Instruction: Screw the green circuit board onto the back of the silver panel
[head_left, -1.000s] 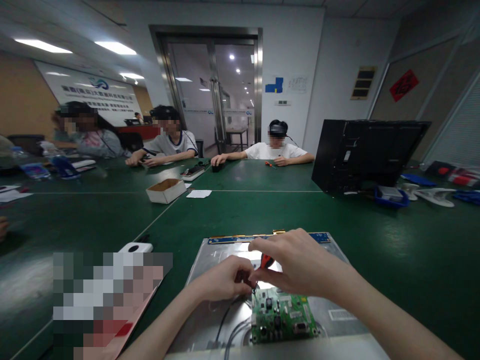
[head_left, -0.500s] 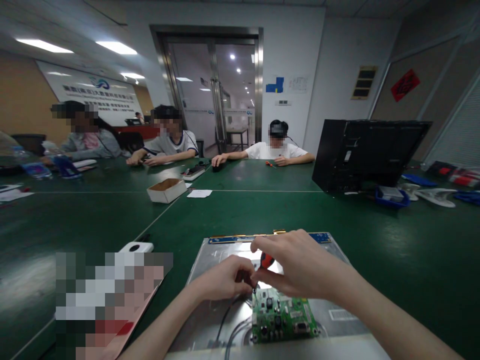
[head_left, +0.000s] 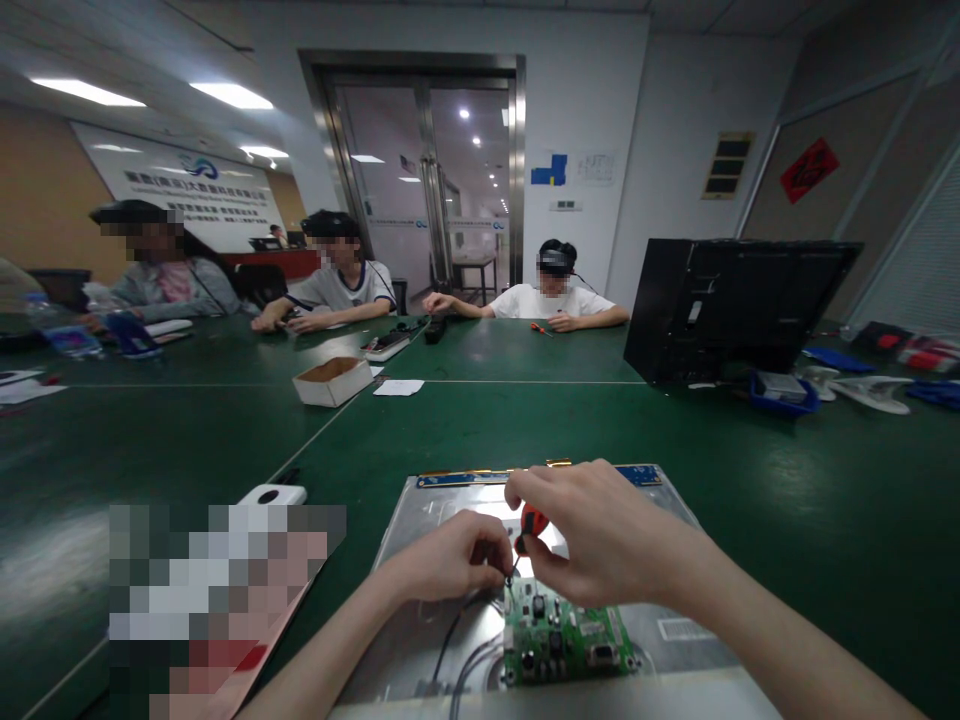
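Note:
My right hand (head_left: 607,535) grips a screwdriver (head_left: 534,522) with a red and black handle, fingers and thumb curled around it. The shaft slants down to the upper left corner of a green circuit board (head_left: 570,640). Close beside the tip, my left hand (head_left: 454,555) has its fingers pinched together; whatever they hold is hidden. The board lies on a silver metal panel (head_left: 416,520), which has a narrow blue circuit strip (head_left: 465,480) along its far edge. Dark cables (head_left: 452,632) run over the panel to the left of the board.
A white open box (head_left: 334,385) and a paper slip (head_left: 399,388) lie on the green table (head_left: 480,430). A black monitor (head_left: 739,310) stands at the right, near a blue tray (head_left: 784,398). Several people sit across the table. A white object (head_left: 274,495) lies left of the panel.
The fingers of my right hand have shifted slightly on the screwdriver, showing more of its handle and shaft. My left hand stays put. The person opposite has lifted a hand off a black object.

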